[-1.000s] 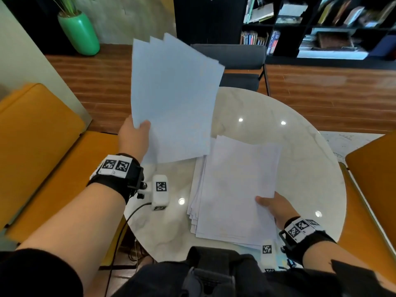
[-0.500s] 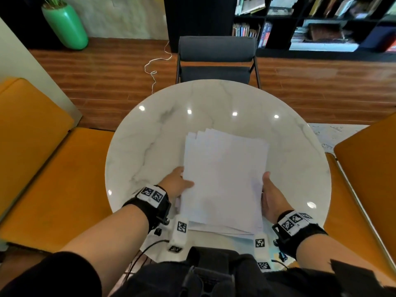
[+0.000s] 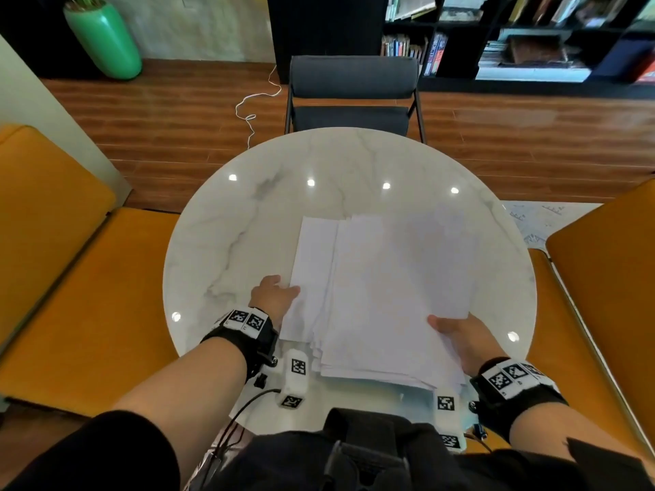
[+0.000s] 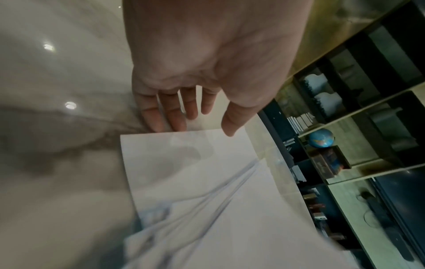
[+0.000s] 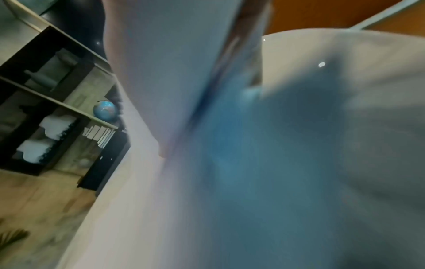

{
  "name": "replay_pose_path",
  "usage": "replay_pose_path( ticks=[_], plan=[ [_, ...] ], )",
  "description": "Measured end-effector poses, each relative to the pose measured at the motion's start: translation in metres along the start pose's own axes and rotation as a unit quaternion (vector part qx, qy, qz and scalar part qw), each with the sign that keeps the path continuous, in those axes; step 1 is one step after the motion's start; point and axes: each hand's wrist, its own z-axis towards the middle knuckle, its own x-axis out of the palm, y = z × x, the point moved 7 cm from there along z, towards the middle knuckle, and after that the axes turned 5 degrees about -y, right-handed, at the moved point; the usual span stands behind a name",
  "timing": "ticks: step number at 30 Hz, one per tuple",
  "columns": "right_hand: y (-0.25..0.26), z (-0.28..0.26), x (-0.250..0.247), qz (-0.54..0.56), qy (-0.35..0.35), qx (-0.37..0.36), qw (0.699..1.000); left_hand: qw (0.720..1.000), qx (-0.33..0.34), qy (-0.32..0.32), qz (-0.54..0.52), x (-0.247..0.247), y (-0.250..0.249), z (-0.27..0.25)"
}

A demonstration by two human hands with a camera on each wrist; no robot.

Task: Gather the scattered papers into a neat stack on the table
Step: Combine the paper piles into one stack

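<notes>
A loose pile of white papers (image 3: 382,288) lies on the near half of the round marble table (image 3: 319,161), its sheets fanned and out of line. My left hand (image 3: 274,295) is at the pile's left edge. In the left wrist view its fingers (image 4: 174,116) are straight and reach the edge of the lowest sheet (image 4: 195,182), with the thumb just over it. My right hand (image 3: 457,331) grips the near right corner of the upper bunch, thumb on top and fingers hidden underneath. The right wrist view is blurred, with paper (image 5: 161,72) close against the hand.
A dark chair (image 3: 354,83) stands at the table's far side. Orange benches flank it on the left (image 3: 71,278) and right (image 3: 602,278). A green vase (image 3: 106,40), a bookshelf (image 3: 514,37) and a white cord (image 3: 255,101) are beyond.
My left hand brought its raised fan of sheets down onto the pile, then let go and moved to the left edge. The upper bunch has slid right, gripped by my right hand.
</notes>
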Motion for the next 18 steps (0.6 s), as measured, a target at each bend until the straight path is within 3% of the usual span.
replay_pose_path(
  ticks=[3,6,11,18],
  plan=[
    [-0.009,-0.001,-0.003,-0.009,0.013,0.034,0.999,0.993,-0.057,0.027,-0.103,0.016,0.003,-0.010],
    [-0.011,-0.002,-0.001,-0.027,0.026,0.036,0.999,0.996,-0.042,0.050,-0.063,0.027,-0.002,-0.015],
    [-0.013,0.001,-0.003,-0.030,0.017,0.040,0.999,0.989,-0.030,0.142,-0.039,0.048,-0.007,-0.023],
    [-0.013,0.005,-0.007,-0.052,-0.025,0.046,0.997,0.987,0.056,0.145,0.048,0.050,-0.022,-0.028]
  ],
)
